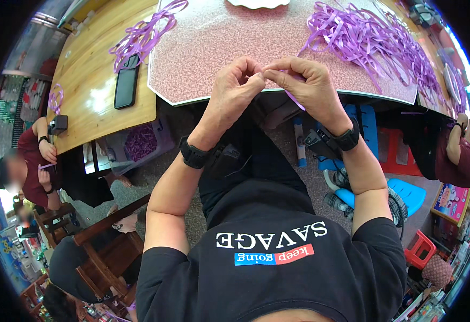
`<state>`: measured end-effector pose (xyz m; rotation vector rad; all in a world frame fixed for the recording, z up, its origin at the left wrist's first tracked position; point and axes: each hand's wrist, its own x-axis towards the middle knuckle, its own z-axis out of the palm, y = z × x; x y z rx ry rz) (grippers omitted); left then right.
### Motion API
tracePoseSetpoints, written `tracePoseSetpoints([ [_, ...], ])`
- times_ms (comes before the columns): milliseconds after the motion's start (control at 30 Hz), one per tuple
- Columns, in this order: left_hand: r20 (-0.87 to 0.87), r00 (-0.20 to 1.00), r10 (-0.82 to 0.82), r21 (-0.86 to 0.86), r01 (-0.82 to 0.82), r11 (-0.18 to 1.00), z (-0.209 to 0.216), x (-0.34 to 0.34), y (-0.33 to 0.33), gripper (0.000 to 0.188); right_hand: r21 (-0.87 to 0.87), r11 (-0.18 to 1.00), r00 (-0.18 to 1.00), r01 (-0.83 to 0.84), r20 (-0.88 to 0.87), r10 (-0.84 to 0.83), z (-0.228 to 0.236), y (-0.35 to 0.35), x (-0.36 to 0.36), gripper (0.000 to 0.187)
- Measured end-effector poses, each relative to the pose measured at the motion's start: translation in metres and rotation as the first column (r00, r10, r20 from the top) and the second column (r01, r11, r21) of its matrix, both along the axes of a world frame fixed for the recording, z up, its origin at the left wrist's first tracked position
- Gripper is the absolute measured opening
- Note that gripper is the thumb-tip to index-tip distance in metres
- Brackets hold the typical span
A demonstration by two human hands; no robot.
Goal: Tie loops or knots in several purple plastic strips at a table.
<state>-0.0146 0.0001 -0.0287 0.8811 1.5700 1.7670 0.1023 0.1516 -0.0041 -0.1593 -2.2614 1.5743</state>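
In front of me, over the near edge of the pink speckled tabletop point(192, 67), both hands meet at the fingertips. A narrow purple ribbon point(295, 100) passes through my right hand point(305, 79), its tail hanging below the palm; thumb and index finger are pinched together. My left hand point(237, 85) is closed in a pinch too, touching the right fingertips. Whatever lies between its fingers is too small or hidden to make out. A large tangled heap of purple ribbons point(353, 37) spreads across the right of the tabletop. A smaller purple ribbon bundle point(143, 35) lies at the left.
A black phone point(126, 88) lies on the wooden table point(92, 80) at left. A white plate point(259, 2) stands at the far edge. Another person point(31, 161) sits at left holding a ribbon, another point(457, 155) at right. Blue point(406, 196) and red stools point(421, 249) stand at right.
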Motion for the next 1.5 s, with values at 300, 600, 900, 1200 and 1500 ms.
tracePoseSetpoints([
  [300,0.063,0.994,-0.092,-0.025,0.094,0.995,0.0,-0.005,-0.005,0.011,0.122,0.99,0.997,-0.073,0.048,0.068,0.013,0.008,0.007,0.015],
  [600,-0.006,0.991,-0.136,-0.106,0.135,0.985,0.005,0.002,-0.004,0.013,0.14,0.99,1.0,0.016,-0.022,-0.013,0.003,-0.002,0.0,0.016],
  [900,0.09,0.982,-0.168,-0.032,0.171,0.985,0.009,0.002,-0.004,0.016,-0.062,0.998,1.0,0.001,-0.017,-0.002,0.002,0.0,0.001,0.018],
  [1200,-0.007,0.983,-0.183,-0.041,0.183,0.982,0.015,0.002,-0.005,0.027,0.16,0.987,0.999,-0.018,-0.029,0.023,0.006,0.003,0.003,0.015],
  [1500,-0.145,0.986,0.079,0.023,-0.076,0.997,0.009,-0.007,-0.011,0.014,0.292,0.956,0.997,0.012,-0.082,0.013,0.009,0.012,0.004,0.012],
])
